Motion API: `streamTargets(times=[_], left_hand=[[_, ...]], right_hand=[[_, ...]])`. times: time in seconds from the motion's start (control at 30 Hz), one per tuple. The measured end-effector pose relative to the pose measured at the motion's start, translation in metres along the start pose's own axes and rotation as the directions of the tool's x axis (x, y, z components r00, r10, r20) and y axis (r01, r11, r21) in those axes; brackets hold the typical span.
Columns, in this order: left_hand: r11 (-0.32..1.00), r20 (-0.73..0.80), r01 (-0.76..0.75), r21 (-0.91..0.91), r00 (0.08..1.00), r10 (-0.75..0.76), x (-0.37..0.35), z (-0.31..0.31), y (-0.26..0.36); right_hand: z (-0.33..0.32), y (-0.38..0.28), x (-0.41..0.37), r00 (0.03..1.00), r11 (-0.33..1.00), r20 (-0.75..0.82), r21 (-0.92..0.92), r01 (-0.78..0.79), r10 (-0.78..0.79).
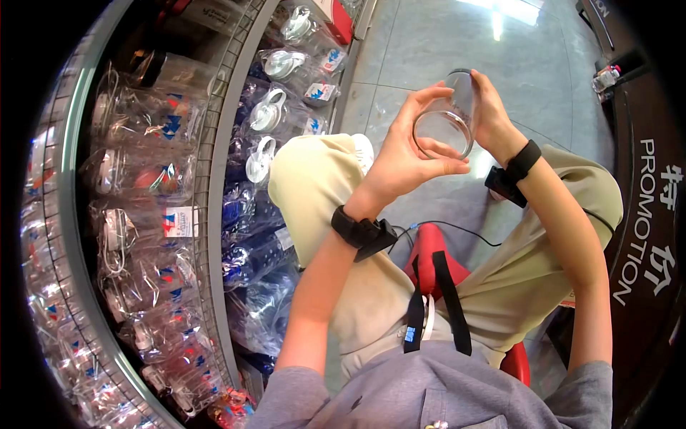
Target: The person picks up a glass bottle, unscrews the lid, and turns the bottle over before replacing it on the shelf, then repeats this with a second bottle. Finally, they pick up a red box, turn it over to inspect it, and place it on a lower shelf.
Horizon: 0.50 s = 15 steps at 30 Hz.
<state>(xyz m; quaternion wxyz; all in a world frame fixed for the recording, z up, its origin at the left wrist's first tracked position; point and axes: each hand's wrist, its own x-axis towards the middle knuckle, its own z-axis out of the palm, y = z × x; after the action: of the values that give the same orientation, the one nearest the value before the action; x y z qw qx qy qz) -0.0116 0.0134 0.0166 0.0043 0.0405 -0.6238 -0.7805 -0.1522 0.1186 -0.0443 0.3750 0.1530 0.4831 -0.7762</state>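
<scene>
Between my two hands is a clear, see-through cup [443, 134], tilted so that one round end faces me. Its far end has a dark rim. My left hand [400, 146] wraps its left side, thumb below the near round end and fingers curled about the body. On the other side, my right hand [493, 118] presses along the wall, its fingertips up by the dark rim. Both wrists wear black straps with small black devices.
Shelves at left carry plastic-wrapped clear bottles [146, 179] and white-lidded bottles [268, 111]. Below my hands is a red seat [430, 247] with black straps. A thin black cable [471, 233] crosses the floor. At right stands a dark promotion stand [647, 214] with a small bottle [606, 79].
</scene>
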Motion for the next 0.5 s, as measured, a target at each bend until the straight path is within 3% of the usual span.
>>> streamTargets(times=[0.1, 0.4, 0.47, 0.5], left_hand=[[0.998, 0.065, -0.018, 0.065, 0.998, 0.014, -0.001, -0.005, -0.002], [0.996, 0.041, 0.021, 0.085, 0.999, -0.025, -0.007, -0.009, -0.013], [0.988, 0.035, 0.107, 0.108, 0.993, -0.112, -0.009, -0.007, -0.014], [0.981, 0.03, 0.149, 0.121, 0.988, -0.153, -0.01, -0.006, -0.013]], right_hand=[[-0.004, -0.005, 0.01, 0.999, 0.998, 0.015, 0.019, 0.051, -0.052], [0.005, -0.019, 0.0, 0.947, 0.946, 0.03, -0.051, 0.32, -0.319], [0.016, -0.021, -0.017, 0.905, 0.895, 0.042, -0.135, 0.426, -0.424], [0.014, -0.025, -0.021, 0.901, 0.891, 0.149, -0.149, 0.428, -0.408]])
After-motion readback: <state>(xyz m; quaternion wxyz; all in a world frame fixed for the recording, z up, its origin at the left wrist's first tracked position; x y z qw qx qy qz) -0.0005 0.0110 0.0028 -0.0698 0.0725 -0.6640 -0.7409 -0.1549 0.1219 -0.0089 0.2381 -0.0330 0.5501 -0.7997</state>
